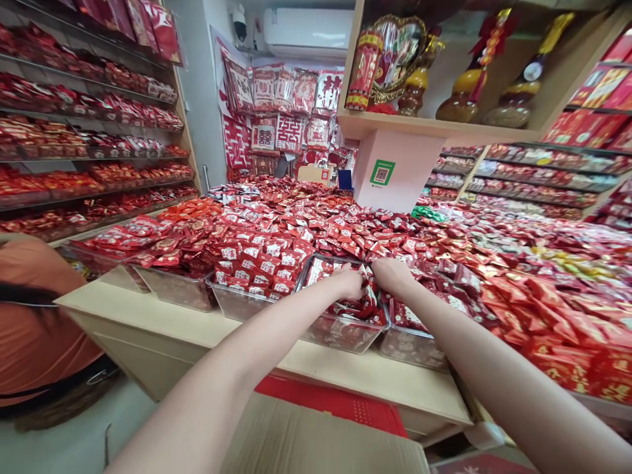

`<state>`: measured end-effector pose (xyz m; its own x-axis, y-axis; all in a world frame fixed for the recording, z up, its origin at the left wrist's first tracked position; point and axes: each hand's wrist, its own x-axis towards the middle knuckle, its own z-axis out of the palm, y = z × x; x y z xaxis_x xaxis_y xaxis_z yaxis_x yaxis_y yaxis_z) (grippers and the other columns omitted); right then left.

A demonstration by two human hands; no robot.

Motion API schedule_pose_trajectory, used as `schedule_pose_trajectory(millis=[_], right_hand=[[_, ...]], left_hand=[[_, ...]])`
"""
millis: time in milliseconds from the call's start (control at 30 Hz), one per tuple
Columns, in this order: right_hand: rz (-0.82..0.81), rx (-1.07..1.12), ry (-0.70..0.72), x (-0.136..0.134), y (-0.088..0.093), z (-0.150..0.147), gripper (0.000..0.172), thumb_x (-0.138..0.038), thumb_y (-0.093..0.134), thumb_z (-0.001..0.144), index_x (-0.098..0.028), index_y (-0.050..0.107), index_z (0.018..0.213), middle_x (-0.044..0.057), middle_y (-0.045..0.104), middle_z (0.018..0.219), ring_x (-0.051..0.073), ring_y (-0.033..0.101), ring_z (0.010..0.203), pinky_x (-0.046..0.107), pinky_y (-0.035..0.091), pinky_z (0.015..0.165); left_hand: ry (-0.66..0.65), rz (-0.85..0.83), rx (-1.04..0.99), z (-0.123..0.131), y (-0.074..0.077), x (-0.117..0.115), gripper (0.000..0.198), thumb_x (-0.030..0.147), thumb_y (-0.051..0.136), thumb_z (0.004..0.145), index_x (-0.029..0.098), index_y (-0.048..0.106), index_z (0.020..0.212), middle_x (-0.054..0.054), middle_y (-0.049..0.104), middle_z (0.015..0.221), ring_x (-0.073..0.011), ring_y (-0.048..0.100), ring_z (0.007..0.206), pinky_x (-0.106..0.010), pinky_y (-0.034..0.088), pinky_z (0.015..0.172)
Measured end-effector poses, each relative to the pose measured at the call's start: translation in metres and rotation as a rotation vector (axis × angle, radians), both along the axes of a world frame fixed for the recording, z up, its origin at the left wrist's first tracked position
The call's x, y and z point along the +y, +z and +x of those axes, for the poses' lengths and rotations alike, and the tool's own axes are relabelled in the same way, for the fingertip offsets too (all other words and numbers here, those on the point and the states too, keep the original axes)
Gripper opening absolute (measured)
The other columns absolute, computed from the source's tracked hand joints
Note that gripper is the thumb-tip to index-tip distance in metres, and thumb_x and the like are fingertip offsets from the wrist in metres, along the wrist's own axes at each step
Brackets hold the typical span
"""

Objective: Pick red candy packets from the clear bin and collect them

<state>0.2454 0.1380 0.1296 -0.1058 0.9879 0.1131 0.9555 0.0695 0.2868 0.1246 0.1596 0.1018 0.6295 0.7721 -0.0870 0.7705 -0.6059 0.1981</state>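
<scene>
My left hand (349,283) reaches into a clear plastic bin (345,334) of small red packets with white print. Its fingers are bent round red packets (368,296) at the bin's right side. Close by on the right, my right hand (394,275) is curled over the rim area between this bin and the neighbouring bin (413,345) of dark red packets. The fingertips of the right hand are hidden, so what it grips does not show. To the left, another clear bin (244,304) holds neat rows of red packets.
Heaps of red packets (557,316) cover the counter to the right. A wooden shelf box (459,131) with gourd ornaments hangs above. A cardboard box (316,441) stands below the counter edge (316,375). A person in an orange top (44,322) is at the left.
</scene>
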Motion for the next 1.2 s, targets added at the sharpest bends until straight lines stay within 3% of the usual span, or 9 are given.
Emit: schedule_pose_trajectory(millis=[233, 500, 700, 833, 967, 1100, 1200], right_hand=[[-0.099, 0.049, -0.052, 0.002, 0.006, 0.003, 0.028, -0.021, 0.05, 0.072, -0.012, 0.059, 0.097, 0.017, 0.062, 0.094, 0.025, 0.058, 0.089, 0.031, 0.045, 0.069], [-0.182, 0.086, -0.075, 0.003, 0.009, 0.002, 0.03, -0.022, 0.052, 0.07, -0.012, 0.059, 0.097, 0.016, 0.062, 0.096, 0.023, 0.057, 0.09, 0.027, 0.044, 0.069], [-0.147, 0.057, -0.007, -0.025, 0.021, 0.001, 0.024, -0.025, 0.047, 0.073, -0.015, 0.063, 0.088, 0.013, 0.063, 0.091, 0.023, 0.059, 0.083, 0.028, 0.044, 0.065], [-0.229, 0.061, -0.026, -0.049, 0.011, -0.01, 0.03, -0.031, 0.05, 0.071, -0.015, 0.062, 0.093, 0.015, 0.062, 0.093, 0.024, 0.058, 0.085, 0.03, 0.044, 0.065], [-0.225, 0.087, -0.052, -0.059, 0.0, -0.016, 0.028, -0.027, 0.045, 0.076, -0.013, 0.062, 0.092, 0.016, 0.063, 0.09, 0.022, 0.059, 0.083, 0.028, 0.043, 0.067], [-0.143, 0.165, -0.033, -0.076, 0.006, -0.013, 0.024, -0.028, 0.044, 0.077, -0.016, 0.063, 0.082, 0.012, 0.064, 0.082, 0.022, 0.06, 0.077, 0.028, 0.043, 0.063], [0.007, 0.403, 0.089, -0.121, 0.001, -0.014, 0.03, -0.03, 0.035, 0.082, -0.02, 0.062, 0.077, 0.007, 0.063, 0.077, 0.017, 0.058, 0.072, 0.026, 0.042, 0.064]], left_hand=[[-0.013, -0.02, 0.041, -0.001, 0.007, -0.002, 0.052, 0.055, 0.044, 0.069, 0.026, 0.045, 0.112, -0.004, 0.039, 0.125, -0.0273, 0.03, 0.117, -0.043, 0.027, 0.095], [-0.013, -0.003, 0.069, 0.003, 0.014, -0.008, 0.042, 0.048, 0.046, 0.07, 0.023, 0.053, 0.103, -0.006, 0.047, 0.116, -0.0272, 0.033, 0.115, -0.039, 0.03, 0.093], [-0.11, 0.032, 0.051, -0.009, 0.015, -0.009, 0.037, 0.046, 0.048, 0.068, 0.023, 0.055, 0.096, -0.004, 0.052, 0.106, -0.0261, 0.035, 0.111, -0.038, 0.032, 0.091], [-0.17, 0.04, 0.046, -0.01, 0.013, -0.011, 0.034, 0.048, 0.052, 0.064, 0.025, 0.058, 0.089, -0.002, 0.054, 0.102, -0.0252, 0.035, 0.108, -0.038, 0.032, 0.09], [-0.156, 0.078, 0.041, -0.005, 0.011, -0.014, 0.031, 0.048, 0.051, 0.065, 0.023, 0.059, 0.084, -0.003, 0.054, 0.103, -0.0289, 0.033, 0.109, -0.048, 0.03, 0.09], [-0.134, 0.16, -0.015, -0.015, 0.018, -0.034, 0.026, 0.04, 0.048, 0.071, 0.022, 0.057, 0.088, -0.006, 0.051, 0.109, -0.0276, 0.032, 0.112, -0.05, 0.025, 0.092], [-0.227, 0.197, -0.202, -0.048, 0.025, -0.076, 0.025, 0.033, 0.04, 0.079, 0.022, 0.054, 0.095, -0.007, 0.054, 0.103, -0.0214, 0.044, 0.101, -0.041, 0.034, 0.088]])
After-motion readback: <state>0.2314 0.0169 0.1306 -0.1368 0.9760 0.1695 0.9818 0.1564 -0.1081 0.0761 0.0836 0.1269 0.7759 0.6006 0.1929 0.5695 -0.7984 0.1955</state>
